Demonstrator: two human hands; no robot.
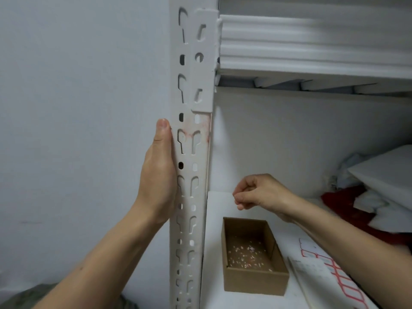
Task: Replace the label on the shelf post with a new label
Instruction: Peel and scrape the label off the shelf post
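Item: shelf post (191,152), white, slotted, left of the shelf. The old label is off; a pinkish residue patch (201,132) marks its place, level with my thumb.

Left hand (156,175): palm flat against the post's left face and thumb straight up its edge. The fingers are hidden behind, so I cannot tell whether they curl round it.

Right hand (258,192): curled, fingertips pinched together above the far end of the cardboard box (254,284). Any scrap between them is too small to see.

Box contents: paper scraps (245,256).

New label sheet (330,270): red-bordered, near right on the shelf, just beside my right forearm.

Risks, as I judge them:
- The residue may weaken the new label's bond.
- The slots beneath may leave it wrinkled or unsupported.
- My forearm may sweep the sheet or nudge the box, scattering scraps.
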